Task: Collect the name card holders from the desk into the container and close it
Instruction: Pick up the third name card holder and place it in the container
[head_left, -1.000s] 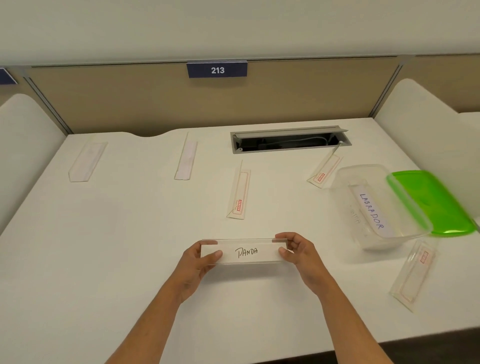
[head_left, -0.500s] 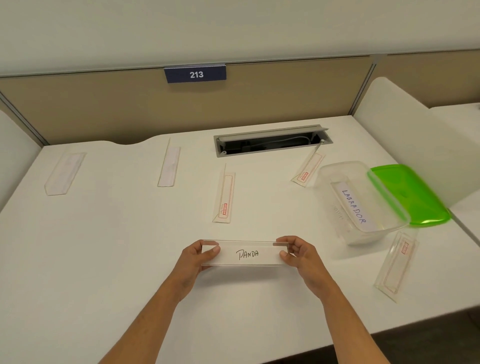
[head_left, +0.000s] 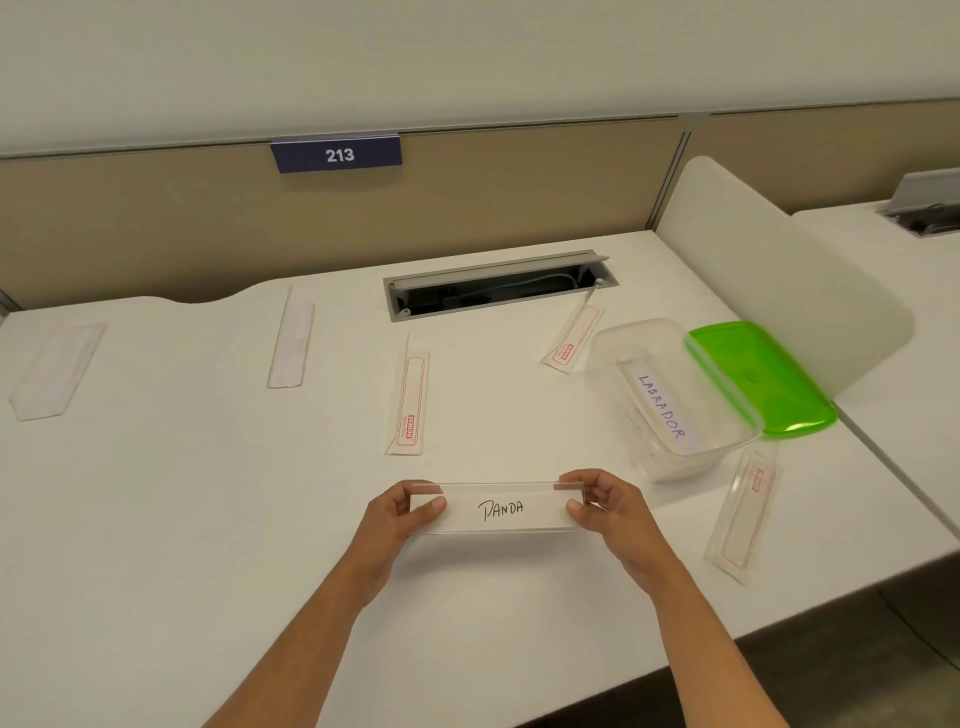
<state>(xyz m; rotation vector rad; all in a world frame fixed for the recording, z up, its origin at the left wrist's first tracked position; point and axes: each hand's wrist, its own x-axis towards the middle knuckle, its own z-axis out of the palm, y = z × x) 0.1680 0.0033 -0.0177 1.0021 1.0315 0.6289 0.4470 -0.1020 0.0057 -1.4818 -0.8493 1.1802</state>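
The view is swinging right toward the container while the left hand and right hand are still pinching the PANDA holder, suggesting its deposit is coming next.

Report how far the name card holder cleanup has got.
Done: one holder, the LABRADOR holder, lies in the clear container. In hand: the left hand and right hand hold the PANDA holder by its ends. Left: five holders on the desk, and the green lid is off.

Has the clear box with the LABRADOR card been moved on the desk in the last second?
No. The clear box keeps its place beside the green lid and the cable slot; only the camera turned.
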